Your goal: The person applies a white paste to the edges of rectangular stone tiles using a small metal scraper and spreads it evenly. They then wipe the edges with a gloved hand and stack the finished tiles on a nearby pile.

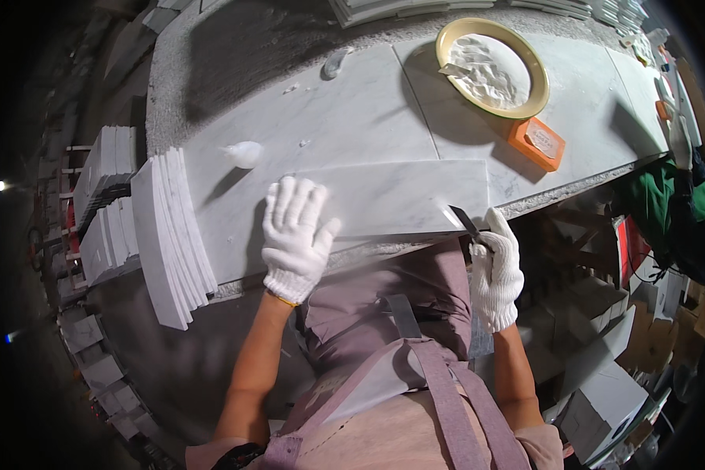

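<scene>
A pale marble tile (403,192), long and narrow, lies along the near edge of the worktop. My left hand (295,231), in a white knitted glove, rests palm down over its left end with the fingers stretched out. At the opposite end, my right hand (496,270), gloved the same way, closes round a thin scraper (464,222). The scraper's blade touches or nearly touches the tile's near right corner; I cannot tell which. Beyond the tile stands a yellow-rimmed bowl (537,98) holding white paste or powder, with a flat piece lying in it.
An orange box (537,144) sits beside the bowl. A small white lump (244,154) and a grey object (334,64) lie on the worktop (352,102). Stacked tiles (172,235) stand at the left edge. On the right, another person's gloved hand (681,145) shows near green cloth.
</scene>
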A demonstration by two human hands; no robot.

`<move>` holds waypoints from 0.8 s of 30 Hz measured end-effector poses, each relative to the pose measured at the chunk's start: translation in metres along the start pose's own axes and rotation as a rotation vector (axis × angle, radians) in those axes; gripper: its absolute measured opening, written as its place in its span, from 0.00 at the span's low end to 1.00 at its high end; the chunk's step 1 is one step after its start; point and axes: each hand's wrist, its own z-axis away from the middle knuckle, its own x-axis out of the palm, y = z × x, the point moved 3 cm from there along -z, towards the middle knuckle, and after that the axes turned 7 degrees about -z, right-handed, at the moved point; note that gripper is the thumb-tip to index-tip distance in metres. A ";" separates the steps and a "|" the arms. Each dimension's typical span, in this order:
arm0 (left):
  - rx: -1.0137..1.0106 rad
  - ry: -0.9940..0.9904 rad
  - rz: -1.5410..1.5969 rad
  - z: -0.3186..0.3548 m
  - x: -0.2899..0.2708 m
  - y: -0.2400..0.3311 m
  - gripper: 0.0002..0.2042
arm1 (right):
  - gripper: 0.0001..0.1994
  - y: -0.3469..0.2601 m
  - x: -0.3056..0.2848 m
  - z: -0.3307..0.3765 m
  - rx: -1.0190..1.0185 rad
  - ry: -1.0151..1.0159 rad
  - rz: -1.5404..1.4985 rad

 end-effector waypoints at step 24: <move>0.180 -0.116 -0.106 -0.006 -0.024 0.029 0.27 | 0.16 -0.045 0.021 -0.002 -0.283 -0.011 0.027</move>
